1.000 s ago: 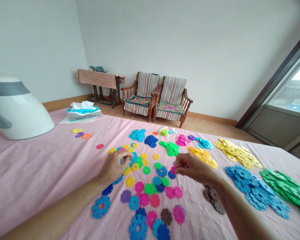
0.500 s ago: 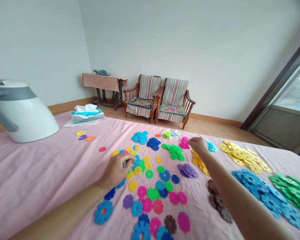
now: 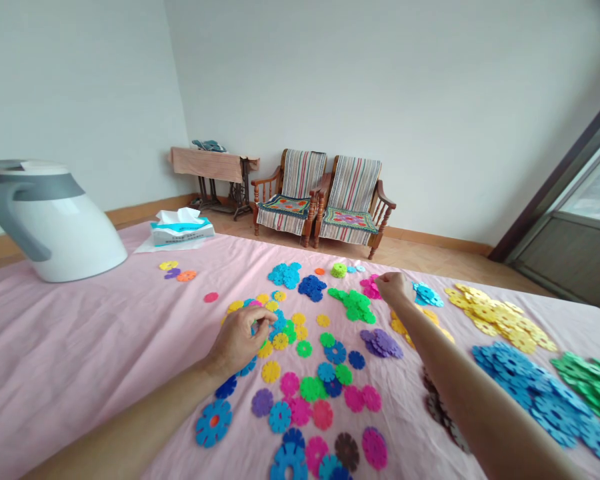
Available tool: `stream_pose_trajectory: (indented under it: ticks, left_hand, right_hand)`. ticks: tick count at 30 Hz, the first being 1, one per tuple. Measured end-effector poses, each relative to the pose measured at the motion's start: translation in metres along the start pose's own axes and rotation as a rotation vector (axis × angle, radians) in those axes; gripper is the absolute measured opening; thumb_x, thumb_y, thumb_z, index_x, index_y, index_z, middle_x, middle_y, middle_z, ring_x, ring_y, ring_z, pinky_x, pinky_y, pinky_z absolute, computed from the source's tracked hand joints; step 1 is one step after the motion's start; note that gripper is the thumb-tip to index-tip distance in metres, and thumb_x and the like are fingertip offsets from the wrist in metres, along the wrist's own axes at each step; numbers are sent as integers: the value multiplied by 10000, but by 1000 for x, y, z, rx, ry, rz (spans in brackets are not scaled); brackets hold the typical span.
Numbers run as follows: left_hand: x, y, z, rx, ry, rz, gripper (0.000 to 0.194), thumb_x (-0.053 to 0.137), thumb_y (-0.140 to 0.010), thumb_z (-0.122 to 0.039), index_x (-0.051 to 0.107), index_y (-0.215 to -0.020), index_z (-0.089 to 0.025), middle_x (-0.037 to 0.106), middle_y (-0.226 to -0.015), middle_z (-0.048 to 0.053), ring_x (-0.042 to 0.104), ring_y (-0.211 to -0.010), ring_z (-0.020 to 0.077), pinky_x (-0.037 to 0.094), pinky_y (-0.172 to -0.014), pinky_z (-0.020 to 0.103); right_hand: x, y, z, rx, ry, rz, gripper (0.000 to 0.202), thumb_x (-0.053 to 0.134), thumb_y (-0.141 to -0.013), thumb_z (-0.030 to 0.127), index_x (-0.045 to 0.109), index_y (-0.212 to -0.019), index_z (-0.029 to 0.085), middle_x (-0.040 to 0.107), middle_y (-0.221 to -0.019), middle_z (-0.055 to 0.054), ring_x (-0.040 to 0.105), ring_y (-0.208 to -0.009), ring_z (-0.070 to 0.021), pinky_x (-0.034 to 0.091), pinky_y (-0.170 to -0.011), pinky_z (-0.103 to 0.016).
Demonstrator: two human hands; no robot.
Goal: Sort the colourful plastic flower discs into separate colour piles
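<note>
My left hand (image 3: 245, 333) is over the left side of the mixed discs, its fingers curled and pressed together; what they hold, if anything, is hidden. At the far side of the cloth, my right hand (image 3: 396, 291) is closed beside the small magenta pile (image 3: 371, 287), its fingertips hidden. Near it lie a green pile (image 3: 356, 306), a purple pile (image 3: 381, 343) and a small blue pile (image 3: 428, 295). Loose notched discs, such as a yellow one (image 3: 271, 371) and a brown one (image 3: 347, 451), spread across the middle.
A white and grey jug (image 3: 75, 233) and a tissue box (image 3: 183, 230) stand at the left on the pink cloth (image 3: 105, 347). Larger yellow (image 3: 500, 317), blue (image 3: 540, 390) and green piles (image 3: 593, 383) lie at the right. Two chairs (image 3: 353, 200) stand beyond.
The whole view has shifted slightly, so things appear farther right. My right hand has moved slightly left relative to the piles, closer over the magenta one. My left hand stays over the mixed discs.
</note>
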State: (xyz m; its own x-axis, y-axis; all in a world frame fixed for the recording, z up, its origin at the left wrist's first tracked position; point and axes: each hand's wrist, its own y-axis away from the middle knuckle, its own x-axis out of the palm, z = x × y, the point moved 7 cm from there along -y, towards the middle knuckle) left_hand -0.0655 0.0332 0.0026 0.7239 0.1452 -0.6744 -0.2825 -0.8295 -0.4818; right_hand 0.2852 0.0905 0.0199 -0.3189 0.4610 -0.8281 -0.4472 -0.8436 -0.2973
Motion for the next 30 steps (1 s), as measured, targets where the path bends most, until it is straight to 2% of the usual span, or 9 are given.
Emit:
stream_pose_trajectory:
  ticks: [2, 4, 10, 13, 16, 20, 25, 30]
  left_hand:
    - [1, 0, -1, 5, -1, 5, 218, 488, -772, -135, 693, -809, -198, 725, -814, 4, 668, -769, 146, 512, -712, 243]
    - [0, -1, -1, 11, 0, 6, 222, 485, -773, -133, 694, -807, -200, 724, -804, 3, 667, -762, 145, 511, -709, 243]
    - [-2, 0, -5, 19, -5, 0, 220, 487, -773, -145, 697, -819, -191, 726, -810, 10, 667, -753, 146, 510, -707, 246]
    - [-2, 0, -7, 19, -10, -6, 218, 486, -767, -151, 697, -805, -188, 726, -801, 15, 667, -736, 149, 511, -693, 248]
    - [-2, 0, -11, 33, 2, -5, 223, 478, -768, -148, 695, -798, -189, 726, -797, 16, 667, -736, 147, 510, -689, 242]
    - [-1, 0, -16, 67, 28, 17, 203, 489, -785, -164, 690, -786, -192, 725, -802, 15, 667, -771, 150, 509, -711, 240]
    - [-1, 2, -17, 103, 20, 21, 195, 492, -800, -164, 685, -806, -197, 720, -809, 16, 661, -780, 150, 505, -726, 248]
    - [1, 4, -19, 125, 9, 32, 205, 483, -793, -142, 681, -809, -193, 712, -803, 19, 655, -780, 145, 506, -728, 244]
  right_hand:
    - [-7, 14, 5, -27, -3, 15, 212, 535, -801, 250, 682, -709, 128, 650, -674, -83, 614, -683, -208, 399, -570, -273]
    - [-14, 34, 16, -94, -27, 35, 193, 524, -770, 238, 688, -708, 158, 652, -655, -57, 604, -659, -190, 362, -549, -253]
    - [-26, 117, 45, -330, -133, 168, 214, 473, -783, 255, 618, -640, 189, 563, -541, 15, 510, -524, -121, 306, -498, -216]
    - [-27, 156, 51, -415, -157, 226, 221, 463, -805, 246, 557, -614, 188, 546, -554, 14, 483, -528, -119, 297, -504, -219]
    - [-26, 184, 50, -451, -151, 245, 214, 447, -839, 245, 521, -644, 194, 558, -600, 7, 487, -545, -125, 300, -518, -228]
    - [-18, 201, 45, -442, -200, 265, 214, 436, -866, 262, 500, -669, 209, 573, -640, -4, 524, -583, -147, 331, -540, -243]
    - [-13, 204, 41, -394, -376, 278, 238, 400, -900, 289, 533, -715, 220, 589, -680, -17, 558, -644, -168, 394, -587, -261]
    - [-18, 195, 37, -422, -343, 148, 188, 433, -883, 256, 614, -897, 209, 612, -859, -61, 563, -807, -198, 427, -721, -303]
